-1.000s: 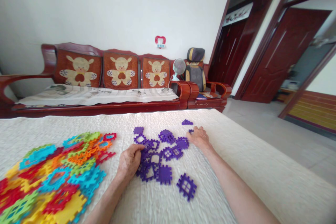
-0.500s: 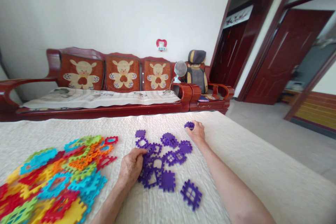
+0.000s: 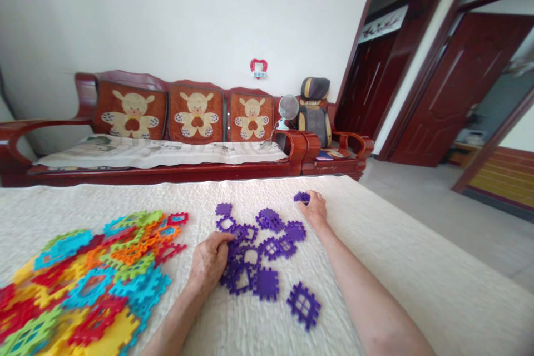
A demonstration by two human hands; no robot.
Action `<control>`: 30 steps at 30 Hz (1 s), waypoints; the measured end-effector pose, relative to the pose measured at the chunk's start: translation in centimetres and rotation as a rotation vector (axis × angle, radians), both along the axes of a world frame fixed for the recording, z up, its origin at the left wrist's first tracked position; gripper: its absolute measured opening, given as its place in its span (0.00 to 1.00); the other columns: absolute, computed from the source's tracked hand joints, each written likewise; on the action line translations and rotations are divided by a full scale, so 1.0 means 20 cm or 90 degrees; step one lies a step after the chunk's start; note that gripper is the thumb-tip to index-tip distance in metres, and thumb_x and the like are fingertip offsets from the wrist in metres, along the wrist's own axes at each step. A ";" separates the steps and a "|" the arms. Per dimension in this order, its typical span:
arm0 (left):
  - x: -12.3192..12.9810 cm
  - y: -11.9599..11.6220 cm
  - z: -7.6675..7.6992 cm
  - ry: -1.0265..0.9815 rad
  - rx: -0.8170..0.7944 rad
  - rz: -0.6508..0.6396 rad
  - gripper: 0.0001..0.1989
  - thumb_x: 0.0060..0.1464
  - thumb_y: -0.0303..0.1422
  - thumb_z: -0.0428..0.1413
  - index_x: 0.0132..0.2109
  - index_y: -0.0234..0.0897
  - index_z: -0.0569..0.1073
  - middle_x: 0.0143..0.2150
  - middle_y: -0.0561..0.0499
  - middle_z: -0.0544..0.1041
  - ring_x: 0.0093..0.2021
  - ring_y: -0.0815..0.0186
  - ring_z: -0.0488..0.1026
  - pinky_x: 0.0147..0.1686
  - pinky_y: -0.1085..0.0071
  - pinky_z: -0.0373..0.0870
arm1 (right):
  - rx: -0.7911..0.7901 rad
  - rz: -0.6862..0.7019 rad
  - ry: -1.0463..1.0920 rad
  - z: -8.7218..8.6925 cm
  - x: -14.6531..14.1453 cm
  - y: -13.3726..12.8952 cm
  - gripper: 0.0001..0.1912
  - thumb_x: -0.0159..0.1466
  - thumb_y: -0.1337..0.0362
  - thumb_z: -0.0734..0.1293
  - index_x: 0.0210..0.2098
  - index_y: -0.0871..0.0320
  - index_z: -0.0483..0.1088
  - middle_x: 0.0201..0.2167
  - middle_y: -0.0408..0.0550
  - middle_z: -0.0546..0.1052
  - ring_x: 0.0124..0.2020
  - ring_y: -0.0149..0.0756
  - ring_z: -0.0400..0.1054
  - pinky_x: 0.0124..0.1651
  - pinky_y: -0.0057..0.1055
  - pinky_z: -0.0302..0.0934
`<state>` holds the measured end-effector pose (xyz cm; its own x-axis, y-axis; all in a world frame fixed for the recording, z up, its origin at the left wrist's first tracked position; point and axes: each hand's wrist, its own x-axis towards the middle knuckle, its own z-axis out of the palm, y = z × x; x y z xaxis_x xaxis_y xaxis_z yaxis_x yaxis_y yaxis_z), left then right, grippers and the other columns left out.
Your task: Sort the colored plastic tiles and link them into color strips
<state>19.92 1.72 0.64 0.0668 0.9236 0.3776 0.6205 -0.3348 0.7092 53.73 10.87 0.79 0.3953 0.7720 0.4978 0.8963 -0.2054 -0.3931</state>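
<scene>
My right hand [image 3: 315,208] is closed on a small stack of purple interlocking tiles [image 3: 301,197] near the far edge of the table; its other fingers curl behind the thumb. My left hand [image 3: 211,256] is at the left side of a loose heap of purple tiles [image 3: 252,256], fingers bent and fingertips on a purple tile there. Its palm side is hidden. Some heap tiles are solid, others have window-like openings. One purple window tile [image 3: 303,305] lies apart, nearer to me. A solid purple tile [image 3: 223,209] lies at the heap's far end.
A large pile of red, yellow, green, blue and orange tiles [image 3: 89,283] covers the left of the table, whose cover is a quilted white cloth [image 3: 396,267]. Beyond are a wooden sofa [image 3: 187,175] with bear cushions, a small fan [image 3: 287,108] and a massage seat [image 3: 315,117].
The view has shifted slightly. Both hands stay in nearly the same places, and the stack in my right hand is tipped a little. The tiles on the table lie as before.
</scene>
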 end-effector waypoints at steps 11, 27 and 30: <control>0.00 0.01 -0.02 -0.004 0.005 -0.006 0.14 0.51 0.27 0.46 0.38 0.40 0.76 0.36 0.54 0.79 0.37 0.68 0.75 0.41 0.73 0.70 | 0.114 0.081 0.077 0.01 -0.02 -0.05 0.21 0.55 0.61 0.60 0.47 0.62 0.65 0.46 0.55 0.67 0.50 0.41 0.60 0.54 0.36 0.53; 0.00 0.00 0.00 -0.004 -0.007 -0.005 0.16 0.50 0.25 0.46 0.39 0.38 0.76 0.37 0.53 0.79 0.38 0.68 0.75 0.42 0.72 0.70 | -0.331 0.593 0.138 0.22 -0.09 -0.42 0.32 0.44 0.71 0.60 0.51 0.58 0.66 0.55 0.49 0.66 0.58 0.40 0.55 0.62 0.38 0.44; 0.00 0.00 0.00 0.004 0.004 -0.004 0.16 0.50 0.24 0.46 0.38 0.38 0.77 0.36 0.52 0.79 0.38 0.68 0.75 0.42 0.72 0.70 | -0.344 0.576 0.146 0.22 -0.10 -0.41 0.26 0.51 0.67 0.61 0.50 0.56 0.68 0.57 0.48 0.65 0.59 0.39 0.54 0.63 0.38 0.42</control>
